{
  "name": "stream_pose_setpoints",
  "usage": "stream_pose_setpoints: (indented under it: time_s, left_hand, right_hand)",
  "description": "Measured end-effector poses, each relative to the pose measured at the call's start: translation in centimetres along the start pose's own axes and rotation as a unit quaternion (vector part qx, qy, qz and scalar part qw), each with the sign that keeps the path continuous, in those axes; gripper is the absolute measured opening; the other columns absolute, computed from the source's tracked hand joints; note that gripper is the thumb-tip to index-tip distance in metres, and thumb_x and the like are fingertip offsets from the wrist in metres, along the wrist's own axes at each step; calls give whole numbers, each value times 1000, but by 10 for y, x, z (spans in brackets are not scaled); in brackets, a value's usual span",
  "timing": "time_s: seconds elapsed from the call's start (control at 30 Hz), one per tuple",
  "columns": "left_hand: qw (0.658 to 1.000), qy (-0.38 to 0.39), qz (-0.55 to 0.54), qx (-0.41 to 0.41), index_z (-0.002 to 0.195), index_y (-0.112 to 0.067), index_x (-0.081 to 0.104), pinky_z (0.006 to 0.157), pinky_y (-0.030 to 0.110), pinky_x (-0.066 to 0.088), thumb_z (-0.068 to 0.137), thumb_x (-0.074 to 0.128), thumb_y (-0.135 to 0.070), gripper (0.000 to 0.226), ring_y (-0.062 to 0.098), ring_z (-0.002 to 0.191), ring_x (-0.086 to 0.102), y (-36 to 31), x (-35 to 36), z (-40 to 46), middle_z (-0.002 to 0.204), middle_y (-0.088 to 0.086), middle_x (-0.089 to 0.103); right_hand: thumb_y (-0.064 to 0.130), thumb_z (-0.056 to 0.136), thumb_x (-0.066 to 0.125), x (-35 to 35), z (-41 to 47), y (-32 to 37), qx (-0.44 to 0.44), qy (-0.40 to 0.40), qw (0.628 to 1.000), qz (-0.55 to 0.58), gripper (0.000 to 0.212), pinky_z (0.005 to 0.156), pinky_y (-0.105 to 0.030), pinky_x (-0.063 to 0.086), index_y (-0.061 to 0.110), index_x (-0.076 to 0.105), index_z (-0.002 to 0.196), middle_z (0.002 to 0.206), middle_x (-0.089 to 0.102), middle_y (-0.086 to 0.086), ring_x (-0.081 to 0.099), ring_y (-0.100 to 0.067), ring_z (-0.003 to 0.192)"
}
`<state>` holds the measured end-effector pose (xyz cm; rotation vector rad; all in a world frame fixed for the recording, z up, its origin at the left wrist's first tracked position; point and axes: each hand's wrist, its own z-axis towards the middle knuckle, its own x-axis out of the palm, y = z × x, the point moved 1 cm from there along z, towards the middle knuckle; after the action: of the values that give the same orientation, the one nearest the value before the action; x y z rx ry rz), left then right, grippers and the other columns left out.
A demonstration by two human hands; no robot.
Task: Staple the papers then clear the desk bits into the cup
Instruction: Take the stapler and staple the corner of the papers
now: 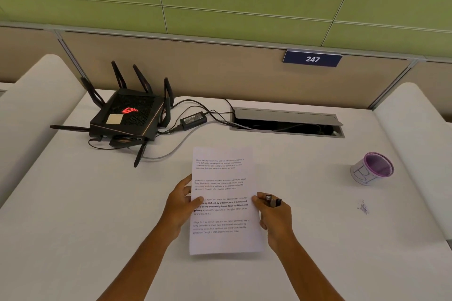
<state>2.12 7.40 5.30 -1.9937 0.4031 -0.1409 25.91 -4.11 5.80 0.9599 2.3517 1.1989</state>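
Observation:
The white printed papers (221, 193) are in the middle of the desk, their near end lifted a little. My left hand (181, 205) pinches their left edge, thumb on top of the text. My right hand (275, 215) grips the right edge and also holds a small dark stapler (272, 201) between its fingers. A purple-rimmed cup (373, 168) wrapped in scribbled white paper stands at the right, tilted in this view. A small heap of purple bits (364, 208) lies on the desk below the cup, well to the right of my right hand.
A black router (127, 117) with several antennas sits at the back left, its power brick (193, 120) and cables trailing to an open cable hatch (286, 122). White padded dividers (36, 95) flank the desk. A sign reading 247 (312, 58) hangs on the back panel.

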Motion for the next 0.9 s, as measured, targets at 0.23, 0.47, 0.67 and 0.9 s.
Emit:
stream_pose_setpoints:
  time_s: [0.23,0.47,0.67,0.9]
  left_hand:
    - [997,-19,70,25,149,-27,49,66,22,62,94,75,-7,65,14,98,70,-10,-4,58,120,-8,67]
    - [989,-40,136,52,149,-27,49,85,42,65,96,72,-12,60,28,114,70,-14,-15,118,139,6,67]
    - [976,-51,195,76,152,-24,45,81,34,62,98,69,-11,60,29,119,68,-13,-12,145,141,4,64]
    - [951,-95,271,112,142,-19,53,91,37,59,91,77,-8,57,29,121,61,-7,-8,167,130,6,54]
  right_hand:
    - [11,87,82,36,48,10,21,-22,999,-14,11,46,-26,39,13,79,98,76,73,-4,51,-13,53]
    - [9,86,82,74,94,25,21,-28,998,-54,12,45,-19,45,10,75,96,86,74,-5,61,-16,66]
    - [18,83,85,88,127,24,-27,-45,986,-157,11,81,-39,64,16,75,87,89,78,-2,75,-24,84]
    - [35,87,79,96,141,30,-78,-70,935,-339,15,76,-36,61,24,71,92,88,73,9,70,-17,83]
